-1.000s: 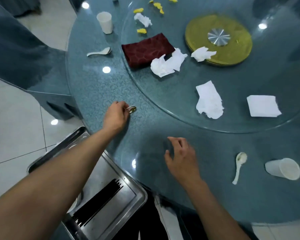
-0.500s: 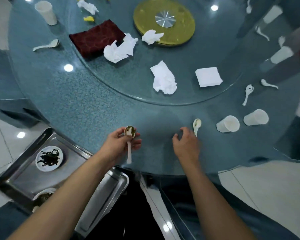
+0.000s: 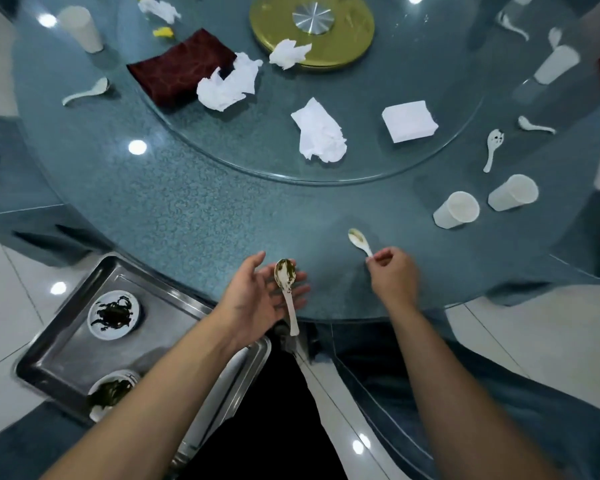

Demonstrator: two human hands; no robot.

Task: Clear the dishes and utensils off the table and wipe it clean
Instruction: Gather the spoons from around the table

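The right hand (image 3: 394,278) has just pinched a second soup spoon (image 3: 359,241) by its handle off the table (image 3: 187,209); the left hand (image 3: 257,299), fingers spread wide, cradles the first soiled spoon (image 3: 286,282), ready for stacking.

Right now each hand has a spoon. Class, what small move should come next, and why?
Probably lay the right hand's spoon beside the dirty spoon on the open left hand. The right grip pinches its spoon by the handle end, and the left palm lies flat with room. With both in one hand, they can go together into the metal tray beside the table, where dirty dishes already sit.
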